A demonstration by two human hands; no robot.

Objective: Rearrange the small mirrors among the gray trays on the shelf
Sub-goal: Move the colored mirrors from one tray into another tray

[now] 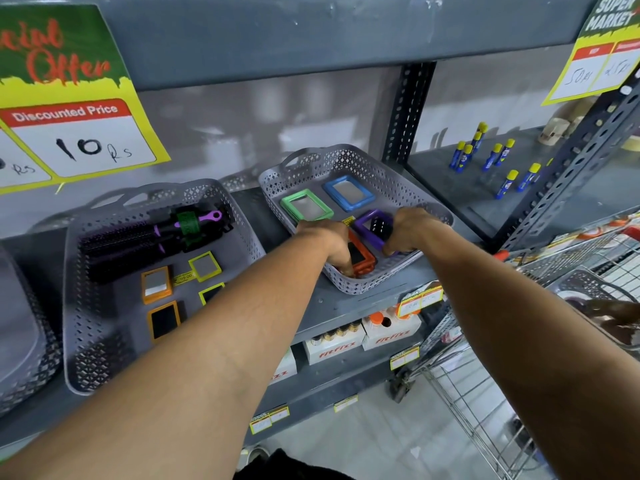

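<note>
Two gray perforated trays stand on the shelf. In the right tray (398, 183) lie a green-framed mirror (306, 206) and a blue-framed mirror (349, 192). My left hand (329, 242) reaches into this tray's near corner, fingers on an orange-framed mirror (362, 256). My right hand (412, 228) grips a purple-framed mirror (372, 228), tilted up off the tray floor. The left tray (81, 306) holds two orange-framed mirrors (156, 285), two yellow-green ones (205, 266) and black hairbrushes (138, 237).
Blue and yellow tubes (491, 157) stand on the shelf section to the right, behind a slotted upright (408, 112). A wire shopping cart (502, 393) is at lower right. Price signs hang from the shelf above. Boxes sit on the shelf below.
</note>
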